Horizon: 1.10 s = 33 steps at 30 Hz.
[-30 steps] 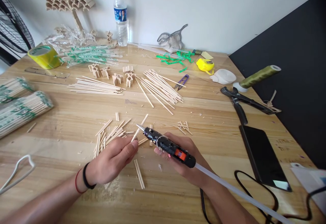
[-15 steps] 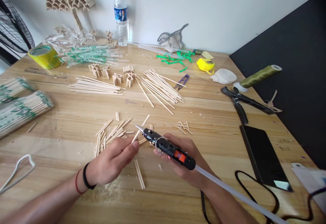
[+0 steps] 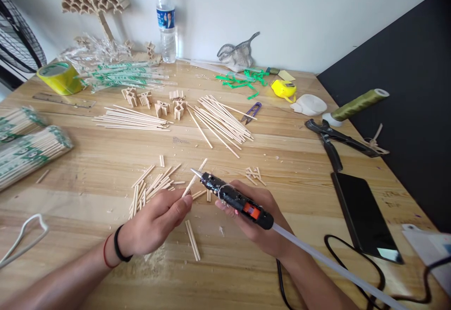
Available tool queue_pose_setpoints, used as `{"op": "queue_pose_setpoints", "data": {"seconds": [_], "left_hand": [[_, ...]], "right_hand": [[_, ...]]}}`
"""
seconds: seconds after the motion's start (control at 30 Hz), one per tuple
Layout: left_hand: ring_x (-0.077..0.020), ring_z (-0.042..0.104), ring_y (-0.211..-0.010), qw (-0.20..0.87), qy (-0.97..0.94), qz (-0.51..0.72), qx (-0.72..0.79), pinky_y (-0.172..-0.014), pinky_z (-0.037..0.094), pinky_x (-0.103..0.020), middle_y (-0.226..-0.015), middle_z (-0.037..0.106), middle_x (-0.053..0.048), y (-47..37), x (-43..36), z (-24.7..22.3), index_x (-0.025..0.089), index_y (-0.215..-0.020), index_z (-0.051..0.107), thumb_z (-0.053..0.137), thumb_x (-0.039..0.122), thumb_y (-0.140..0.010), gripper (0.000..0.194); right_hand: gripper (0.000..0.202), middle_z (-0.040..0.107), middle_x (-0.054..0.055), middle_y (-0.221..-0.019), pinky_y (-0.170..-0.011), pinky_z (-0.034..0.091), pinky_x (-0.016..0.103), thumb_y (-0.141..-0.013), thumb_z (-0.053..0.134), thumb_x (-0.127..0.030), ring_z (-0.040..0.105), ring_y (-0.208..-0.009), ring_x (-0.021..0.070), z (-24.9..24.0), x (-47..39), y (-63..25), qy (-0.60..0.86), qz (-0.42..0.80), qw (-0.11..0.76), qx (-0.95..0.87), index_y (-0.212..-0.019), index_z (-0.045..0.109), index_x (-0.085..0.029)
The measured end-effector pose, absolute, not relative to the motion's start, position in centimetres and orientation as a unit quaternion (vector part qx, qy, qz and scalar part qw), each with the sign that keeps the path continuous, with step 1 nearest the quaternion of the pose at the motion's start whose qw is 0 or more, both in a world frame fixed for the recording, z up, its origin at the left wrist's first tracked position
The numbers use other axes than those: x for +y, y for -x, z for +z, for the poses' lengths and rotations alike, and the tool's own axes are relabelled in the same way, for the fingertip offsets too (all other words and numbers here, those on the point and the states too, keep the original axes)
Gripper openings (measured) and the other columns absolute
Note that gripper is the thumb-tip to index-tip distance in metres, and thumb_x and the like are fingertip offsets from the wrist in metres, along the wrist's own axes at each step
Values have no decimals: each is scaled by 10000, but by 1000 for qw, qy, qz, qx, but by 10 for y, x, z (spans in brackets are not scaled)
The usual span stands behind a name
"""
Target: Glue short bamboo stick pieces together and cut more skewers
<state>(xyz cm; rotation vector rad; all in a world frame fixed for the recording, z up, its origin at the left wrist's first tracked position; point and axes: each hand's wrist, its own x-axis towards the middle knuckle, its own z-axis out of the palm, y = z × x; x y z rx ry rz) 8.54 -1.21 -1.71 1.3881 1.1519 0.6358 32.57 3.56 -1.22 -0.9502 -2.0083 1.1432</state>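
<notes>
Pinched between thumb and fingers of my left hand is a short wooden stick, slanting up and away. My right hand is wrapped round a black glue gun with an orange switch. Its metal nozzle points left and lies close to the stick's upper half; whether they touch I cannot tell. A long translucent glue stick runs out of the gun's back. Several cut sticks lie beyond my left hand, partly hidden by it. Two sticks side by side rest between my hands.
Long sticks, small glued stick pieces and purple thread snips lie farther back. A water bottle stands by the wall. On the right are a phone, black pliers-like tool and black cable.
My right hand has shifted the glue gun slightly to the right, its nozzle moving along with it. My left hand and the stick stay almost still.
</notes>
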Motion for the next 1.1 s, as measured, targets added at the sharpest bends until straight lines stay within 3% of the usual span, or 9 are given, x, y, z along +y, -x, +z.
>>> {"op": "queue_pose_setpoints", "data": {"seconds": [0.2, 0.53, 0.77, 0.97, 1.1], "left_hand": [[-114, 334, -546, 562, -611, 266, 491, -510, 318, -267, -624, 398, 55, -86, -12, -15, 224, -699, 409, 359, 484, -1117, 495], [-111, 343, -552, 558, -616, 264, 489, -546, 326, -276, -623, 401, 63, -85, -11, -15, 220, -701, 414, 359, 461, -1118, 485], [-111, 340, -553, 551, -620, 262, 494, -556, 325, -280, -623, 400, 63, -86, -11, -12, 222, -690, 407, 364, 446, -1111, 478], [-115, 339, -567, 553, -625, 265, 483, -557, 321, -279, -630, 390, 63, -85, -11, -15, 223, -702, 404, 367, 428, -1112, 460], [-113, 336, -567, 560, -620, 265, 481, -555, 322, -277, -636, 386, 63, -84, -11, -16, 224, -704, 395, 362, 430, -1112, 458]], "right_hand": [[163, 687, -55, -729, -571, 409, 236, -964, 664, -180, 585, -592, 109, -12, 35, -328, 390, 410, 338, -752, -828, 605, -249], [158, 675, -60, -725, -588, 412, 226, -948, 661, -148, 579, -598, 105, -13, 35, -328, 388, 405, 343, -754, -835, 601, -241], [176, 623, -58, -674, -556, 411, 231, -962, 655, -215, 533, -555, 109, -13, 34, -325, 362, 419, 332, -763, -803, 584, -239], [173, 580, -69, -648, -571, 408, 228, -965, 686, -237, 504, -568, 111, -14, 34, -327, 442, 377, 356, -732, -819, 594, -240], [157, 614, -70, -662, -552, 392, 229, -945, 673, -172, 506, -545, 104, -15, 32, -325, 400, 392, 343, -754, -824, 602, -242]]}}
